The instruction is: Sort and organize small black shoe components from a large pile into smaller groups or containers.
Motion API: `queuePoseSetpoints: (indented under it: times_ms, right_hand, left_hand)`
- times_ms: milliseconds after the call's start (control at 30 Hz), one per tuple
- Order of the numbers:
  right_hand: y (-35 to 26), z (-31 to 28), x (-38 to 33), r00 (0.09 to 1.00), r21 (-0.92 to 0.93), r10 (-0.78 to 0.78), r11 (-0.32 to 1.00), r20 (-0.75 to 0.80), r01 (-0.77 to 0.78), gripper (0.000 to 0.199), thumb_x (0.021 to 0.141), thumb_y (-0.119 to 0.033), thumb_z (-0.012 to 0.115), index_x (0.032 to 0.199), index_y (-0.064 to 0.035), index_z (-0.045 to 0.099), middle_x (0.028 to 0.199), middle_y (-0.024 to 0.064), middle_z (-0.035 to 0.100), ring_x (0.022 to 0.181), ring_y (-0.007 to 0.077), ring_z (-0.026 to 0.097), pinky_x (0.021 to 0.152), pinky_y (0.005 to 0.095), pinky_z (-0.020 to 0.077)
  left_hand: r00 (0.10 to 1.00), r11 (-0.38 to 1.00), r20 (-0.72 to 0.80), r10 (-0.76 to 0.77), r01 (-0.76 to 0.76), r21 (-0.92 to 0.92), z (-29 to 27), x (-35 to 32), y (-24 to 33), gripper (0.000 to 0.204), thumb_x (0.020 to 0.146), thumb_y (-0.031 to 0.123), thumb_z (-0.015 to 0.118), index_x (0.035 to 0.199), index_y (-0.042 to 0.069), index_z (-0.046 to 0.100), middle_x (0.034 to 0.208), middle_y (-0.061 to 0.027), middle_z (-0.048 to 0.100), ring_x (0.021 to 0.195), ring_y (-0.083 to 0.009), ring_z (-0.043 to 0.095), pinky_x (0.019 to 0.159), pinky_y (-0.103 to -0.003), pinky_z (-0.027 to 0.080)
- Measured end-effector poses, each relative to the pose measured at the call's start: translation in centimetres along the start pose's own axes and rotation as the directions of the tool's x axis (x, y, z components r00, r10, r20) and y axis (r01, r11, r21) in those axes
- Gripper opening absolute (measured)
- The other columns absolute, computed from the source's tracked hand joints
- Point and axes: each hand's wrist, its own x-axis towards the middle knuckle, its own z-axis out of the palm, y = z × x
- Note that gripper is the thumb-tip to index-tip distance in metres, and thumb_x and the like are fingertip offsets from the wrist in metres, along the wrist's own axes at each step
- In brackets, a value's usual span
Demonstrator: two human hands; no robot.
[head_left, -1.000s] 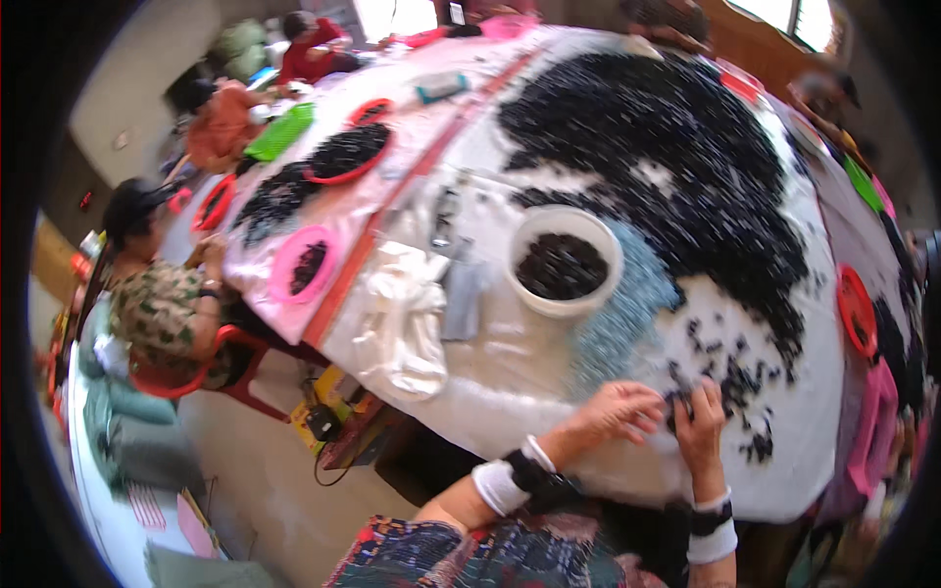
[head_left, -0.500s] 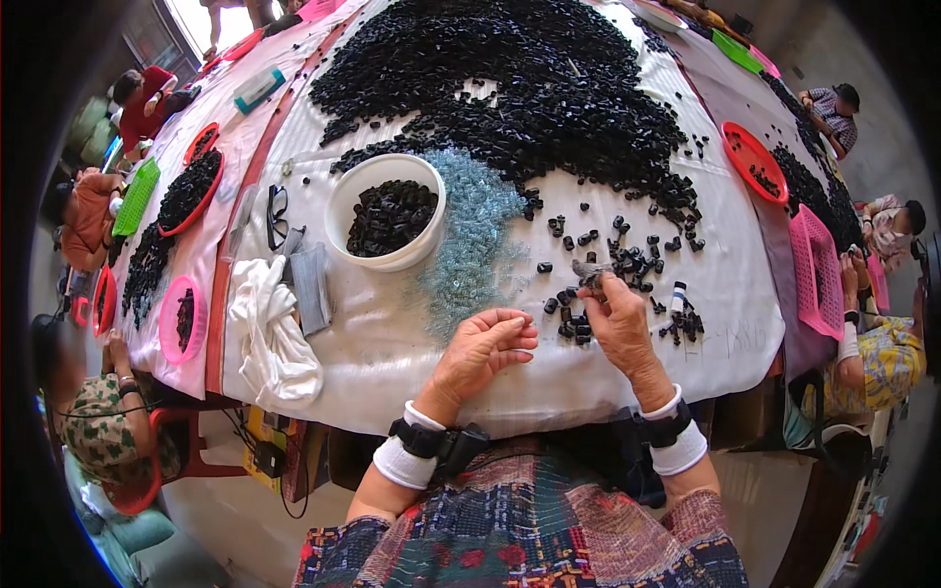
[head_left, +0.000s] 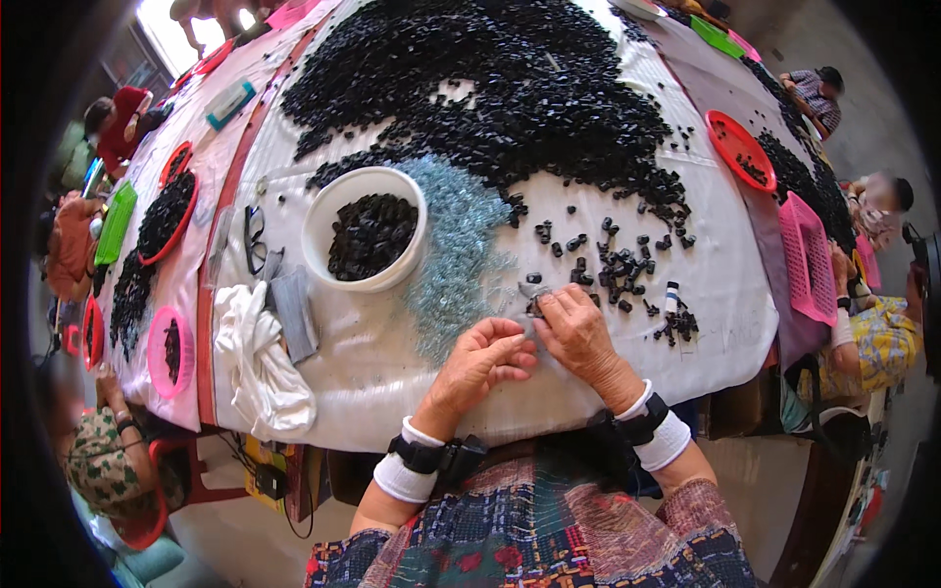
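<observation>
Grey scrap (head_left: 532, 292) sits in the fingertips of the right hand (head_left: 578, 338), at 1 o'clock from the left hand (head_left: 482, 365). The right grip is pinched on it. Compared with half a second ago, the right hand is nearer the left one and away from the loose black bits (head_left: 622, 276), which lie at its 1 o'clock. The left grip is half curled; I cannot tell if it has anything. Clear blue bits (head_left: 446, 265) lie at its 11 o'clock on the white worktop (head_left: 368, 363).
</observation>
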Motion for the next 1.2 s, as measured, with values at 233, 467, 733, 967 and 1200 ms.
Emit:
queuePoseSetpoints:
  times_ms: [233,467,733,967,1200]
  right_hand:
    - [-2.7,-2.6,0.4,0.978,0.338,-0.136,0.923,-0.156,0.182,0.030,0.064,-0.004,0.067,0.092,-0.0017,0.056,0.079,0.0105,0.056,0.075,0.0300,0.055,0.068,0.0388,0.0466]
    - [-2.5,-2.9,-0.8,0.975,0.284,-0.033,0.954,-0.219,0.096,0.039,0.065,-0.010,0.069,0.099,0.0021,0.055,0.101,0.0160,0.054,0.090,0.0321,0.054,0.080,0.0397,0.0468]
    - [-2.0,-2.6,-1.6,0.961,0.254,-0.055,0.959,-0.270,0.126,0.023,0.070,-0.002,0.060,0.091,0.0027,0.053,0.088,0.0132,0.053,0.086,0.0312,0.052,0.077,0.0382,0.0460]
    - [-1.3,-3.9,-2.6,0.985,0.491,-0.012,0.866,-0.172,0.096,0.021,0.072,-0.001,0.057,0.091,0.0033,0.050,0.085,0.0167,0.053,0.086,0.0351,0.051,0.076,0.0399,0.0451]
    - [-1.8,-3.9,-3.5,0.972,0.579,0.071,0.812,-0.225,0.075,0.020,0.073,-0.002,0.059,0.091,0.0029,0.051,0.084,0.0162,0.053,0.084,0.0340,0.053,0.074,0.0386,0.0457]
  left_hand:
    - [0.991,0.999,0.125,0.037,-0.033,-0.035,0.0,0.6,0.2,0.020,0.089,0.012,0.056,0.104,0.000,0.051,0.094,-0.0105,0.061,0.078,-0.0181,0.063,0.066,-0.028,0.054]
    - [0.996,0.999,0.087,-0.017,0.019,-0.028,0.5,1.4,0.2,0.017,0.087,0.010,0.056,0.101,0.001,0.053,0.088,-0.0090,0.063,0.072,-0.0172,0.064,0.064,-0.029,0.055]
    - [0.999,0.981,0.030,-0.013,0.019,-0.193,2.7,1.4,0.0,0.011,0.088,0.010,0.055,0.096,0.004,0.055,0.079,-0.0059,0.063,0.066,-0.0160,0.063,0.060,-0.031,0.057]
    - [0.992,0.998,0.114,-0.062,0.063,-0.002,1.6,1.5,0.2,0.010,0.084,0.007,0.059,0.087,-0.003,0.058,0.075,-0.0125,0.063,0.061,-0.0184,0.062,0.054,-0.030,0.057]
    - [0.991,0.998,0.127,-0.050,0.045,0.035,1.8,0.9,-0.5,0.012,0.086,0.009,0.058,0.088,-0.003,0.058,0.075,-0.0112,0.063,0.061,-0.0180,0.062,0.054,-0.030,0.056]
